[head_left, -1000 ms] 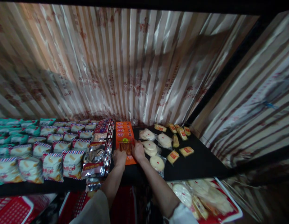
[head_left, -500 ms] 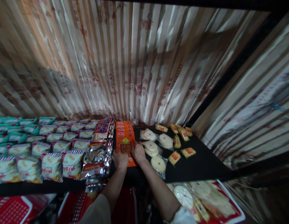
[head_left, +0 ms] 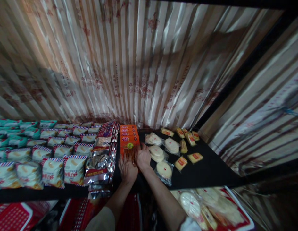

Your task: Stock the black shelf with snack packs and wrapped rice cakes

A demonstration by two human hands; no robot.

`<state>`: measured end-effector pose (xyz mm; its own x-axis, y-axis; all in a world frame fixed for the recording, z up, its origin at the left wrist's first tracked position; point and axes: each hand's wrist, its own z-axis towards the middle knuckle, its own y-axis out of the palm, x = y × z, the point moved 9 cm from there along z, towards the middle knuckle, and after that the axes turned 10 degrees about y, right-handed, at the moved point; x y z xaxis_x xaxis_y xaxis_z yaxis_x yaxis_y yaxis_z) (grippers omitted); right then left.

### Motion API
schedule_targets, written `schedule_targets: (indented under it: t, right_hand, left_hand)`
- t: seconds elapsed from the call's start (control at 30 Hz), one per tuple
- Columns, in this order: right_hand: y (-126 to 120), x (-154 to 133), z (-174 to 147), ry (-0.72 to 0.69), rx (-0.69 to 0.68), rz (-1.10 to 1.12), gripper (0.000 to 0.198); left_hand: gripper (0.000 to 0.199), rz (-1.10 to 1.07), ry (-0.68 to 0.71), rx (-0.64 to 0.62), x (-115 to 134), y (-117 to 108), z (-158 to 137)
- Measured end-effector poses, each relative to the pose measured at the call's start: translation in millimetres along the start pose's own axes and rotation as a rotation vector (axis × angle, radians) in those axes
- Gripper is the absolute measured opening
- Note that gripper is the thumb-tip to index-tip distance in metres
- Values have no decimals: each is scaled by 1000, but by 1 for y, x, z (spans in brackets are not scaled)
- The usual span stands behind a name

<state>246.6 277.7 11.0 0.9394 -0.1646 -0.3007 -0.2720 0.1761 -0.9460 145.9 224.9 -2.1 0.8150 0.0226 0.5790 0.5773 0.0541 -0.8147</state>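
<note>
Orange snack packets [head_left: 130, 141] lie overlapped in a short column on the black shelf, the nearest showing a picture of brown sticks. My left hand [head_left: 128, 169] rests on the lower part of this front packet, its fingers spread and lying flat. Against the packet's right edge is my right hand [head_left: 142, 158], fingers stretched forward and apart; some fingertips are hard to make out. Dark red and silver foil packets [head_left: 98, 160] are stacked just left of the orange column. Round pale flatbreads [head_left: 163, 169] in clear bags lie to the right of my right hand.
Rows of white shrimp-snack bags [head_left: 53, 171] and green bags [head_left: 18, 139] fill the left. Small yellow packets [head_left: 181, 163] lie right on the black shelf [head_left: 206, 171]. Red baskets [head_left: 13, 218] stand below; another crate [head_left: 247, 221] holds more flatbreads. A striped curtain [head_left: 139, 64] hangs behind.
My left hand has shifted slightly right and its fingers have spread over the front packet. My right hand has moved only a little. The packets stay in place.
</note>
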Motion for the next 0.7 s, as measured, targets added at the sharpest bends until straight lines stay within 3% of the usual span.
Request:
schedule_targets:
  t: [0.1,0.2,0.43,0.7]
  right_hand:
    - [-1,-17,4,-141,2,62,43]
    - [7,-32,12,-217,-79,119,44]
    - [34,-40,26,-162,-284,81,53]
    - [36,-37,27,-151,-261,109,56]
  left_hand:
    - [50,-27,2,2,0,1,1]
    - [55,-32,13,23,1,3,0]
    - [52,4,0,46,-3,7,-2]
    - [52,77,51,89,2,4,-4]
